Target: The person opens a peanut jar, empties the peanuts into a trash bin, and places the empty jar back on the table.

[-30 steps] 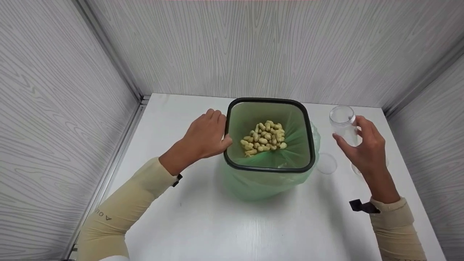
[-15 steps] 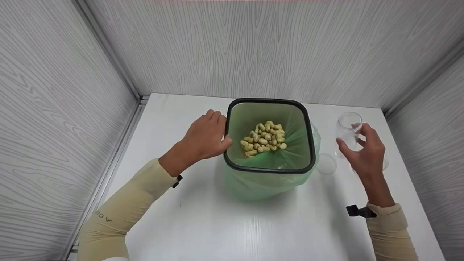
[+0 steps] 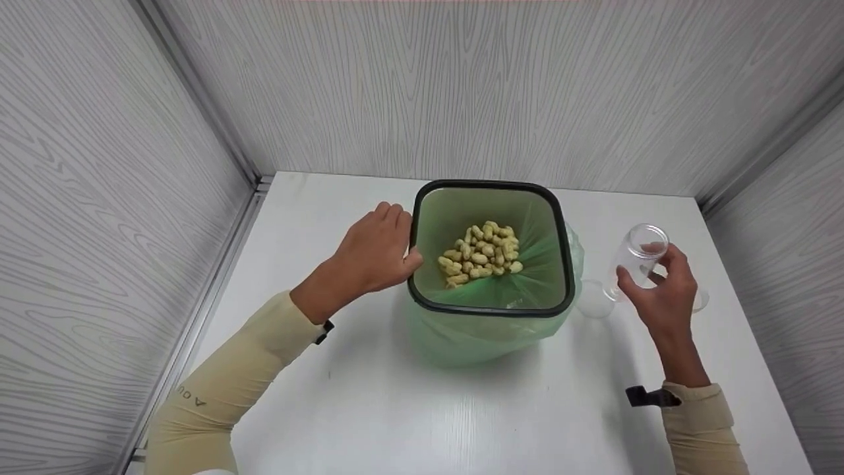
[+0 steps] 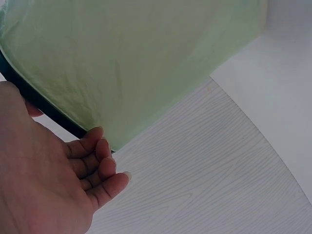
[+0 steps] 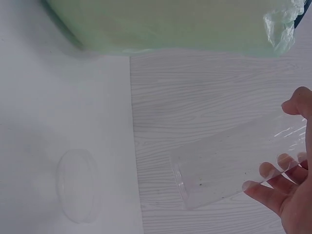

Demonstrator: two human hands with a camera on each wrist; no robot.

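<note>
My left hand [image 3: 372, 254] grips the left side of the black rim of a square trash bin [image 3: 491, 310] lined with a green bag. In the left wrist view its fingers [image 4: 92, 151] curl at the rim, against the outside of the lined wall. Peanuts in their shells [image 3: 481, 254] lie piled inside the bin. Right of the bin, my right hand [image 3: 666, 290] holds a clear plastic jar [image 3: 633, 264] between thumb and fingers. The jar leans, its upper end to the right. In the right wrist view the jar [image 5: 224, 165] shows only small specks.
A clear round lid [image 3: 595, 300] lies on the white table [image 3: 461, 422] between the bin and the jar. Another clear round edge [image 3: 701, 300] shows beyond my right wrist, mostly hidden. Wood-grain panels [image 3: 422, 86] enclose the table at the back and both sides.
My right hand has brought the jar down and slightly right, nearer to me, and the jar has tilted more. My left hand, the bin and the peanuts stay put.
</note>
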